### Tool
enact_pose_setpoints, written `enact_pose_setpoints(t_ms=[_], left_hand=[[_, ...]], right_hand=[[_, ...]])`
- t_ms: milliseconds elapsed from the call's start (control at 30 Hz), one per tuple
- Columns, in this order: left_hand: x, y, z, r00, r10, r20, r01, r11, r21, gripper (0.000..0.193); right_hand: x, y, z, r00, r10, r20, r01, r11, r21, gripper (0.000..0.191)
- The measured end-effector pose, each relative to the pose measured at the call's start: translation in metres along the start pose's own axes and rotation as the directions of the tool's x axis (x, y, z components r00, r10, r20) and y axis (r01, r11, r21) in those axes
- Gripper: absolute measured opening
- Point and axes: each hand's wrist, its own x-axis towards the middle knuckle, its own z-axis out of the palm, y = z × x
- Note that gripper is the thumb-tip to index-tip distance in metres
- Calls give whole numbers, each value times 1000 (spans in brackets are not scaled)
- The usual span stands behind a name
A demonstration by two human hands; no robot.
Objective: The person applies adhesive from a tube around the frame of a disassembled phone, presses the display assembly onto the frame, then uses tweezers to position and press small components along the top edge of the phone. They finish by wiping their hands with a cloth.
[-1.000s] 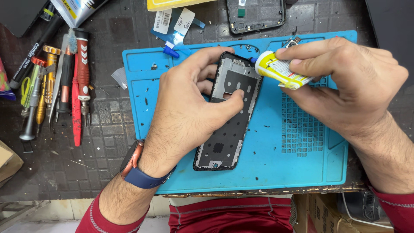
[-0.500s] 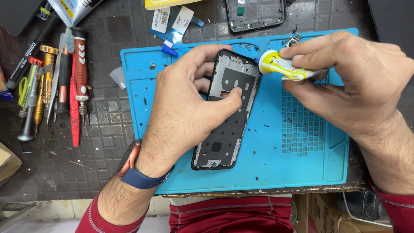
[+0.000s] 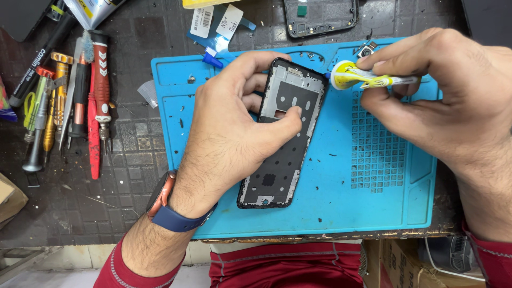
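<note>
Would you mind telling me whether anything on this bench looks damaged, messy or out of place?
The yellow glue tube in the right hand is squeezed flat and crumpled. Small screws and dark specks lie loose across the blue mat. The phone frame under the left hand lies slightly tilted and stripped bare, though not visibly broken.

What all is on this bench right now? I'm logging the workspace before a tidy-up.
phone frame: one, black, on the mat, steadied by the left hand
glue tube: one, yellow and white, in the right hand
work mat: one, blue, centre of the bench
screwdrivers and tools: several, red, yellow, black, left of the mat
second phone part: one, dark, above the mat
hands: left hand, right hand
</note>
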Motion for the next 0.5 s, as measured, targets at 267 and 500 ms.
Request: enact_pose_setpoints(t_ms=[267,500], left_hand=[[0,-1,-1,999,45,-6,-45,999,2,50],[0,-3,0,999,39,-14,-39,999,11,51]], right_hand=[[4,-6,-2,999,45,23,-45,999,14,30],[4,-4,-4,997,38,65,-41,998,43,31]])
